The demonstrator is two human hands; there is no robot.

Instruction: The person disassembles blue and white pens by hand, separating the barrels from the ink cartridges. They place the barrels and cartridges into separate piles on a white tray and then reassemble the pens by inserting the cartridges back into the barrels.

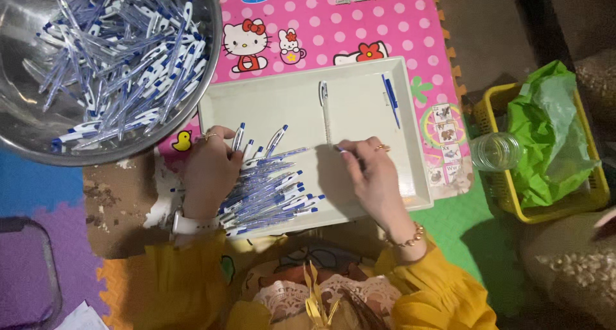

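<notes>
A shallow cream tray (410, 137) lies in front of me on a foam mat. My left hand (208, 173) rests on a heap of blue-and-white pens (273, 192) at the tray's near left, fingers curled over a few of them. My right hand (372, 176) pinches the near tip of a single white pen (325, 112) that lies lengthwise in the tray's middle. A lone blue pen part (391, 99) lies near the tray's right wall.
A large steel bowl (19, 99) full of the same pens stands at the far left. A yellow basket (577, 205) with a green plastic bag and a clear jar (494, 151) sits at the right. The pink cartoon mat (359, 28) lies beyond the tray.
</notes>
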